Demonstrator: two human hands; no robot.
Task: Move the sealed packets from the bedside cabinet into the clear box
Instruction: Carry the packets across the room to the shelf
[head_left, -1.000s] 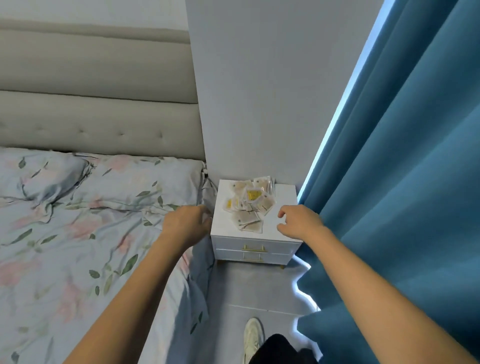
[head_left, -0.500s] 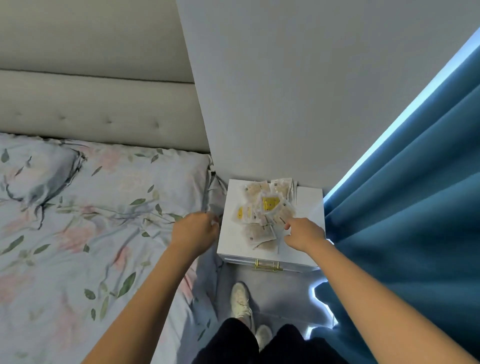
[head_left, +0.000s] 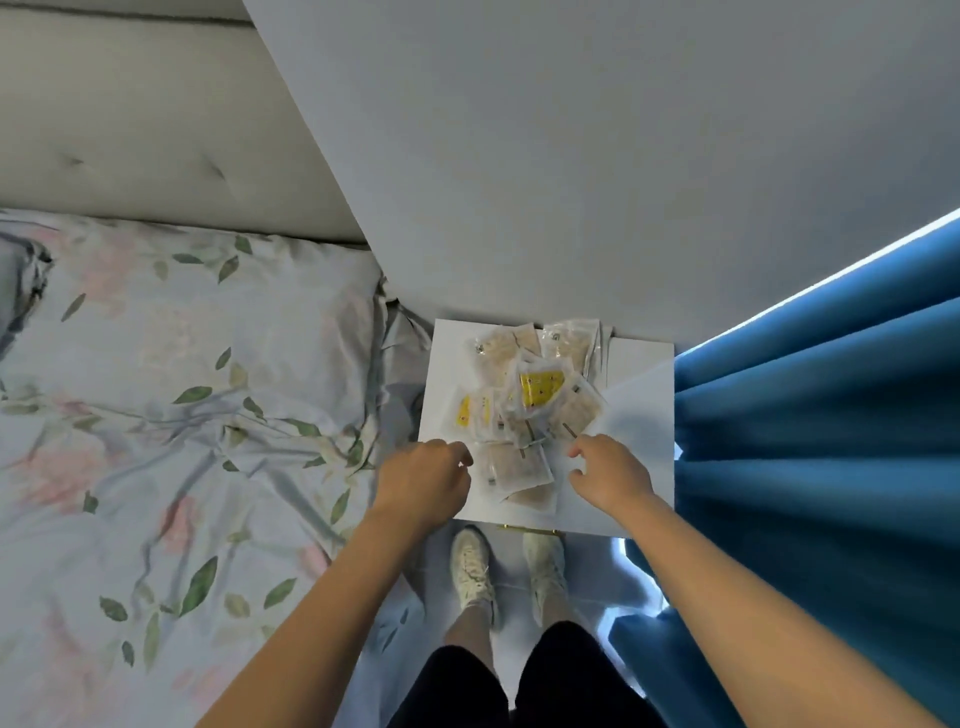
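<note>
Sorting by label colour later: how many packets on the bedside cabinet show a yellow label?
2. One yellow-labelled packet lies atop the middle of the pile; the other lies at the pile's left edge. The packets overlap on the cabinet, so more yellow labels may be hidden.

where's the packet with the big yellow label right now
In the head view the yellow-label packet lies on top of the packet pile on the bedside cabinet, near the wall, beyond both hands.
</note>
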